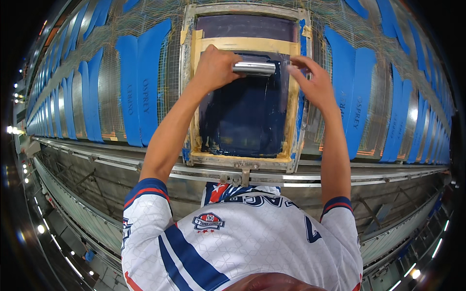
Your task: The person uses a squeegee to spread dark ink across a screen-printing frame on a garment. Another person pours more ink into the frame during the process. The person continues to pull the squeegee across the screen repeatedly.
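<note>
A screen-printing frame (246,10) with yellow masking tape (262,46) round its mesh lies before me. Dark blue ink (242,111) covers much of the mesh inside the tape. My left hand (213,68) grips a silver metal squeegee (257,68) that lies crosswise near the upper part of the inked area. My right hand (313,82) is at the frame's right side, beside the squeegee's right end, its fingers apart and slightly curved with nothing visible in them.
Long rows of blue cut pieces (128,92) on printing boards run off to left and right. A metal rail (194,172) runs along the near edge, below the frame. Walkways and lights show at the lower sides, with a small blue shape (89,255) at lower left.
</note>
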`<state>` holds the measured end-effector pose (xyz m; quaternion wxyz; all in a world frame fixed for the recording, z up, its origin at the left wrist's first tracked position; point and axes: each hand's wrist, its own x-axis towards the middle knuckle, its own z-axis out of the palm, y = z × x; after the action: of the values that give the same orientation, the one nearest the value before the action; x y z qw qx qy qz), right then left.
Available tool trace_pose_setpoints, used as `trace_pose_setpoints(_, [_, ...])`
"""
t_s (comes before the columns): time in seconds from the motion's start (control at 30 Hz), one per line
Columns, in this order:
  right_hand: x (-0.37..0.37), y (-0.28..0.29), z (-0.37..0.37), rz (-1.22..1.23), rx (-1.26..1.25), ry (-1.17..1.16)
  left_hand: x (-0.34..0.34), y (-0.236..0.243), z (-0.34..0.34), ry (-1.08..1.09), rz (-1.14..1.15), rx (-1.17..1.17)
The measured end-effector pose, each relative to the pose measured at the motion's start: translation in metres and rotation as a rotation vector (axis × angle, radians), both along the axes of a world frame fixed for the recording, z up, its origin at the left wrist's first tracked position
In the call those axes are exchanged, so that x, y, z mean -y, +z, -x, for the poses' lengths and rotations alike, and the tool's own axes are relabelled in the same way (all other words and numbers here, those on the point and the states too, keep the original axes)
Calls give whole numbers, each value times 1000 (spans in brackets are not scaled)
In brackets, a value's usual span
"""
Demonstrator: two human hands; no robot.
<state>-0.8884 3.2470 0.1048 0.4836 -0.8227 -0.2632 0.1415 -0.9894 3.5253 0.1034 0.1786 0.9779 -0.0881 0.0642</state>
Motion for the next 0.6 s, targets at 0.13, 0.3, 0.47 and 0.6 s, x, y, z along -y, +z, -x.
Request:
trace_pose_setpoints(0.13, [-61,15,-19,144,141,336,-9,6,-20,39,-10,-76])
trace_pose_setpoints(0.3, [-96,-2,-25,464,303,430,-12,-10,-26,61,11,-11])
trace_pose_setpoints(0.47, [-58,-16,56,436,409,419,21,-21,55,45,114,7])
trace_pose_setpoints(0.6, [-13,-9,150,351,349,467,69,-5,153,55,84,-107])
